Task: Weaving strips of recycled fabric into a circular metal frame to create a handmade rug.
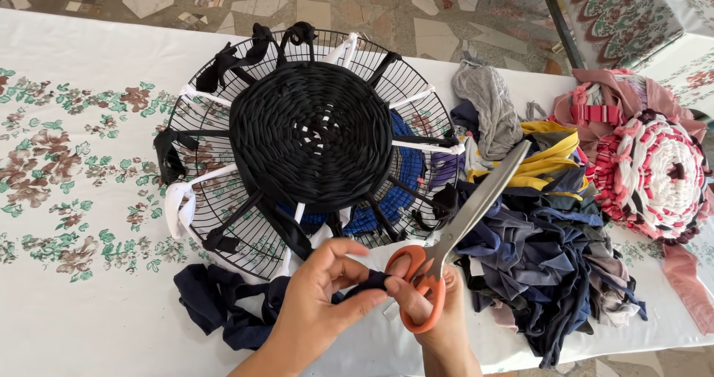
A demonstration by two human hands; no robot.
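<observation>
floral-printed cloth covers the tabletop point(82, 303); a floor of broken-tile mosaic shows at the far edge. centre: round wire fan guard point(208, 117) lying flat, serving as a loom, with black and white fabric spokes tied out to its rim so the woven black disc point(311, 133) sits taut in the middle. blue weave shows beneath on its right side.

right of it, within reach: loose heap of fabric strips point(547, 250), navy, grey, yellow. farther right, a finished pink-and-white woven round point(654, 175).

near edge, both hands meet over a dark navy fabric strip point(223, 303) that trails off left on the tabletop. left hand point(320, 303) curled, thumb and fingers pinching the strip's end up off the surface. right hand point(439, 310) pinches the same end from the other side while carrying orange-handled scissors point(446, 247), loops hooked on its fingers, blades closed and pointing far-right, clear of the cloth. wrists low, close together.
</observation>
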